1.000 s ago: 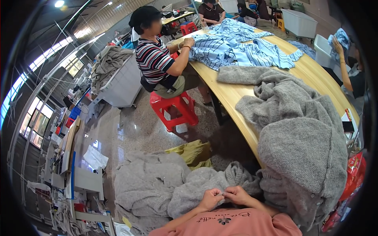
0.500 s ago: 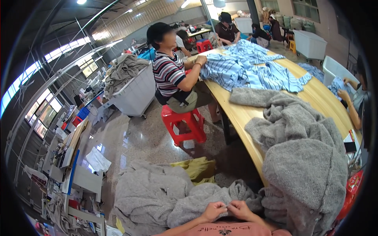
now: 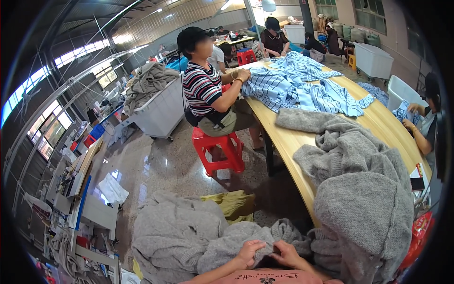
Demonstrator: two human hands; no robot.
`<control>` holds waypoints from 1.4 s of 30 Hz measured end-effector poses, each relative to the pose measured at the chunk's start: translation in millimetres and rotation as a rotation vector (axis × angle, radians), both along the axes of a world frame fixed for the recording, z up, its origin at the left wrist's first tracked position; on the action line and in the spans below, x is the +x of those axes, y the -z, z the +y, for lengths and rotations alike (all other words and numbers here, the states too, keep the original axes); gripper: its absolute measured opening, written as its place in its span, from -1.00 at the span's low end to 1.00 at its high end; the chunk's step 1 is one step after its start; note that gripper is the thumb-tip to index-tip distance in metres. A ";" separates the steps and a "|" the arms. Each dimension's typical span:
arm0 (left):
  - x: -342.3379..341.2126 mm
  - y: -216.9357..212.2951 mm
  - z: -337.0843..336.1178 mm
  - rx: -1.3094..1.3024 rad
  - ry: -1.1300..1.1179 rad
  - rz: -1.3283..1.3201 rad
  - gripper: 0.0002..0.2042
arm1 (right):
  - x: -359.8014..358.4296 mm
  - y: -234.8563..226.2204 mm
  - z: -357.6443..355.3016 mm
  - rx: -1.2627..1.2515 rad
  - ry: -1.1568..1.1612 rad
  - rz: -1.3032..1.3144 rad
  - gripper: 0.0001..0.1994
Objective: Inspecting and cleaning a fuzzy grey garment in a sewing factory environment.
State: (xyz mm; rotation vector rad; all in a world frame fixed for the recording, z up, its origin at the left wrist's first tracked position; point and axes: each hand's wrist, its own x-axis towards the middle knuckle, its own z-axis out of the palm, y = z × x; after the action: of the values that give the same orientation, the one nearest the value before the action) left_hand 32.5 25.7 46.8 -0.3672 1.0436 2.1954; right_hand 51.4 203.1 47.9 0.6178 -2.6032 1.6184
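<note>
The knit heap [image 3: 179,227] runs sideways just beyond the left hand [image 3: 248,254] and right hand [image 3: 287,255], bulk nearer the left, both pinching something I cannot make out.

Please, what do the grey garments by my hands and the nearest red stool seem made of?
Grey garments: matte, fuzzy knit, showing ribbing; perhaps wool or a blend.
Red stool: probably moulded plastic, smooth and slightly shiny, with even colour.

Glossy speckled floor [image 3: 163,165], bright left-side windows [image 3: 48,128]
</note>
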 end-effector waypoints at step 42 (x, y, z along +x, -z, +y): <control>-38.1 12.1 -32.1 -0.045 -0.444 -0.055 -0.97 | -5.2 10.2 49.2 0.181 -0.006 -0.136 -0.66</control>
State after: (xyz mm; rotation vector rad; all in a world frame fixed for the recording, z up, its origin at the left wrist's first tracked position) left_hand -5.6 -6.4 34.7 -0.7352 1.0595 2.5327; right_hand 46.2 252.4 37.7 0.5404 -2.8719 1.4866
